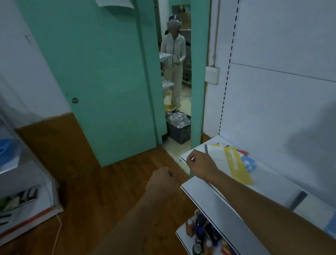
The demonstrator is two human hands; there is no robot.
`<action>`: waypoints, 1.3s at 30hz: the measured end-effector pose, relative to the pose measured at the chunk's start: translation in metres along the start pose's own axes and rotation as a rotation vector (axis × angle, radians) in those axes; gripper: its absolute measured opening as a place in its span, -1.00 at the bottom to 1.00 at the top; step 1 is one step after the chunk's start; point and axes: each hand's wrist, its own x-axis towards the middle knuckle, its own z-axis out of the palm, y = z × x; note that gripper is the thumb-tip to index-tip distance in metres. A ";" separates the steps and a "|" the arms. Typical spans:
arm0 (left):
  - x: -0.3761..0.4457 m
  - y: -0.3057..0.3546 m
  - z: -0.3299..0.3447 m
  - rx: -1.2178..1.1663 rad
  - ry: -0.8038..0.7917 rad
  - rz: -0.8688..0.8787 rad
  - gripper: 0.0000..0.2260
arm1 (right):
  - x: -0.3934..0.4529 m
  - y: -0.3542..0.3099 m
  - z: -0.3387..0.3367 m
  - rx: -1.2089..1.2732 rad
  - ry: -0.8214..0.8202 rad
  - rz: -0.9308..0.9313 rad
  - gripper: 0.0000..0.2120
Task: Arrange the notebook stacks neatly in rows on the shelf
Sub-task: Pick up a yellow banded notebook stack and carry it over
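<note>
- right hand on the white shelf edge, fingers curled at the near corner of the notebooks — real grip or mere touch, cannot tell
- notebooks lie flat on shelf, fanned beyond and right of that hand
- left hand clenched, holding nothing — just left of shelf, over wooden floor
- bottles on lower shelf, below right forearm

One head-worn wide-angle view looks forward and down, close over the shelf, facing the doorway.
</note>
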 end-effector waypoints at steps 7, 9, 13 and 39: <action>0.094 0.023 0.021 -0.028 -0.156 0.093 -0.91 | 0.069 0.045 -0.006 -0.054 0.066 0.193 -0.77; 0.119 0.032 0.031 -0.033 -0.217 0.138 -0.89 | 0.079 0.064 -0.010 -0.084 0.136 0.274 -0.74; 0.156 0.055 0.048 -0.075 -0.396 0.216 -0.87 | 0.078 0.093 -0.020 -0.150 0.231 0.501 -0.66; 0.144 0.050 0.085 -0.289 -0.919 0.048 -0.70 | 0.023 0.119 0.020 -0.294 0.250 0.935 -0.26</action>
